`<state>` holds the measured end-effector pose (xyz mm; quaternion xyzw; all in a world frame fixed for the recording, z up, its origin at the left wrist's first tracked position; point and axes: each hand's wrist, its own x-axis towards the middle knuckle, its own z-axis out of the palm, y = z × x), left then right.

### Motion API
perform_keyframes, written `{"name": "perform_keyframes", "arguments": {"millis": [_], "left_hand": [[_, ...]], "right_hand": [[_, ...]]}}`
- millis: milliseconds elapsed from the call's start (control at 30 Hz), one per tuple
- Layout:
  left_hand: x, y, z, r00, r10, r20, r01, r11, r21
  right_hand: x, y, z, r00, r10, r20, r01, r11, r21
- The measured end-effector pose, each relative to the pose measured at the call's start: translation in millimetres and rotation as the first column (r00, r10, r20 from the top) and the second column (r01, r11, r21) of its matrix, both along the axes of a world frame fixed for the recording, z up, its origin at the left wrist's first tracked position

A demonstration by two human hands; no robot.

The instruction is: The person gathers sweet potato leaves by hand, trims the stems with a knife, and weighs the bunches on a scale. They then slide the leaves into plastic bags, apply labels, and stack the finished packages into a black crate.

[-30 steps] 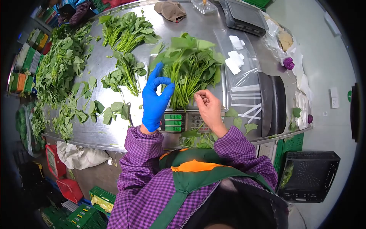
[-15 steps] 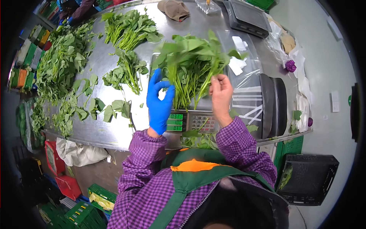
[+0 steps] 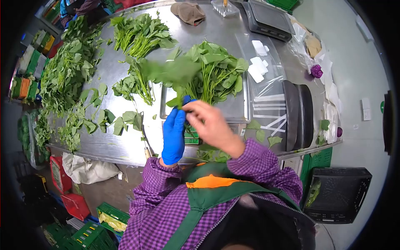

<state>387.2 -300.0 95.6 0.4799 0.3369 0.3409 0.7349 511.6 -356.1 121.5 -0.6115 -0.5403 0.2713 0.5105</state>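
While the left hand (image 3: 173, 135) pinches a sprig (image 3: 178, 73), the right hand (image 3: 213, 126) meets it; whether that one pinches, I cannot tell.

Beyond the scale (image 3: 233, 112), bare surface (image 3: 208, 30) offers passage as far as the cap (image 3: 188, 13); left of the scale, a narrow strip, bounded by the small bunch (image 3: 139, 81); at the scale's near-left corner, left hand (image 3: 174, 133) and right hand (image 3: 212, 127) meet at a blurred sprig (image 3: 177, 73), blocking approach; upon the scale, heaped greens (image 3: 216, 71) obstruct; right of the scale, a plastic sheet (image 3: 266, 86) lies flat, passable overhead; past it, a black curved object (image 3: 298, 114) obstructs.
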Motion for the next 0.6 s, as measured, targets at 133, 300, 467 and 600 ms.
{"name": "perform_keyframes", "arguments": {"millis": [133,300,467,600], "left_hand": [[-26.5,29.1,-13.1,0.984,0.174,0.033,-0.176,0.982,0.064],[-42.3,130.9,18.3,0.946,0.261,0.191,-0.3,0.93,0.214],[-58.3,195.8,-81.6,0.951,0.266,-0.155,-0.264,0.964,0.038],[-67.9,153.9,-105.2,0.848,0.452,-0.278,-0.414,0.891,0.184]], "right_hand": [[-36.6,-17.8,-13.7,0.996,0.085,0.01,-0.085,0.995,0.051],[-47.5,-52.4,-50.0,0.935,0.349,0.055,-0.329,0.917,-0.224],[-41.0,-74.1,-75.2,0.865,0.478,0.155,-0.399,0.841,-0.366],[-9.6,-90.7,-73.6,0.986,0.164,0.021,-0.137,0.881,-0.453]]}}
